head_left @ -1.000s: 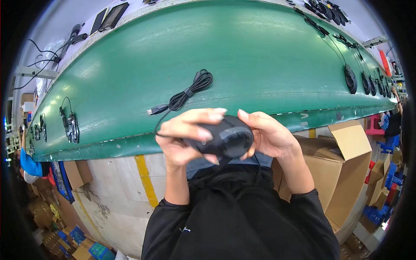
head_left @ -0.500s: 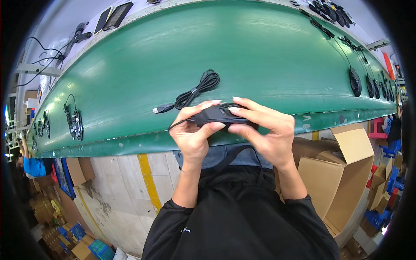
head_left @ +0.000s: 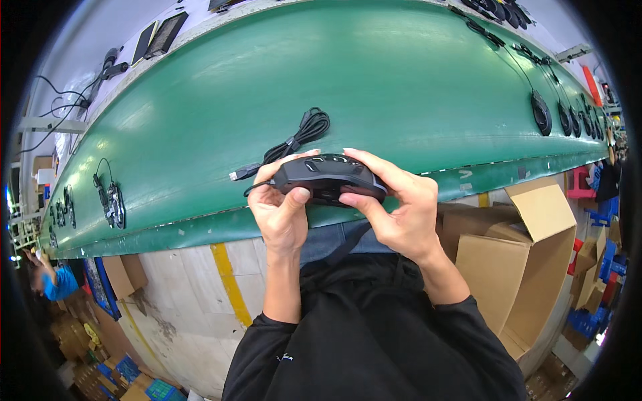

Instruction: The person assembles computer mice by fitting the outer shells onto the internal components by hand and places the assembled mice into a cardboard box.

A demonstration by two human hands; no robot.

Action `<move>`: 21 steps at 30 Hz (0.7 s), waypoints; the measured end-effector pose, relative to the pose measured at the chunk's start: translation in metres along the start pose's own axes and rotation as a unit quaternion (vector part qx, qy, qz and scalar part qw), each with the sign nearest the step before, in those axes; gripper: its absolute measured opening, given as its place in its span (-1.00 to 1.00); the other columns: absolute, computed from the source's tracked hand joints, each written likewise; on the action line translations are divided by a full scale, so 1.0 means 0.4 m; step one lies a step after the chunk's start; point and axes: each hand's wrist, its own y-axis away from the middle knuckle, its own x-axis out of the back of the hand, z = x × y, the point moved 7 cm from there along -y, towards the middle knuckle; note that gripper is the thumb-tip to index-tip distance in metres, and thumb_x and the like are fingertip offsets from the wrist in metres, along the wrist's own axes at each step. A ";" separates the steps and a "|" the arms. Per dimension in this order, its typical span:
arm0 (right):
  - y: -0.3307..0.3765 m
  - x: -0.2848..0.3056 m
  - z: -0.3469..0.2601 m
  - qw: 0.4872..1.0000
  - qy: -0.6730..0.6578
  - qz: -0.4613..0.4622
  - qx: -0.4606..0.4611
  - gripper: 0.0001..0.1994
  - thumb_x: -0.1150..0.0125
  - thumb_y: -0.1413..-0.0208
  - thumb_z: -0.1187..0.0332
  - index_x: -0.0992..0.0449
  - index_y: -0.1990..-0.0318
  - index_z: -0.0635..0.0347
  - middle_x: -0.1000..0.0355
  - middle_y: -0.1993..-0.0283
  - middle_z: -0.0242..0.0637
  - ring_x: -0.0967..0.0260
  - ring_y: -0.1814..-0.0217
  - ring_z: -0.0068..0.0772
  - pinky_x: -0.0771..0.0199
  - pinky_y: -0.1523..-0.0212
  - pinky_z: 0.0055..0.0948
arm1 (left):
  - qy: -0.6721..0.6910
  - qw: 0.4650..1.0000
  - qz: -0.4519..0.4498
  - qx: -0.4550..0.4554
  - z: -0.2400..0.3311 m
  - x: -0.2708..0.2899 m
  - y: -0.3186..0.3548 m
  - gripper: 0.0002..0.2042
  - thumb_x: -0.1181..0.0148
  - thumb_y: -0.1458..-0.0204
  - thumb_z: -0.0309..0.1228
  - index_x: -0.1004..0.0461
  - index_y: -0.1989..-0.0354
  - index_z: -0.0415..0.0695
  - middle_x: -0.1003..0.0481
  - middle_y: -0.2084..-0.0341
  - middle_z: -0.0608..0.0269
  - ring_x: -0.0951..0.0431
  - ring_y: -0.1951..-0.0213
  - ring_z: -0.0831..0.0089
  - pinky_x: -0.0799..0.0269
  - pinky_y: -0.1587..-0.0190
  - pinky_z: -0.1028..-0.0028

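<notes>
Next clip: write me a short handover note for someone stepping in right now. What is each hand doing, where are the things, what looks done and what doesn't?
Left hand: grips the left end of the black wired mouse, thumb on its side.
Right hand: holds the right end, fingers over the top, thumb on the near side.
The mouse is held on its side above the near edge of the green conveyor belt. Its bundled cable and USB plug lie on the belt just behind.
Done: mouse is lifted off the belt.
Left: cable is not in hand; more black mice lie along the belt to the right and left.
</notes>
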 end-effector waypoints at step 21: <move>0.004 0.004 0.023 0.998 -0.018 0.031 0.048 -0.49 -0.35 0.14 0.71 -0.49 -0.08 0.35 -0.53 -0.01 -0.08 -0.55 -0.01 -0.30 -0.62 0.02 -0.41 | -0.046 0.996 -0.071 0.017 0.002 -0.040 -0.021 -0.35 -0.35 -0.04 -0.42 -0.17 -0.27 -0.29 -0.26 -0.24 -0.17 -0.39 -0.19 0.12 -0.37 -0.22 0.23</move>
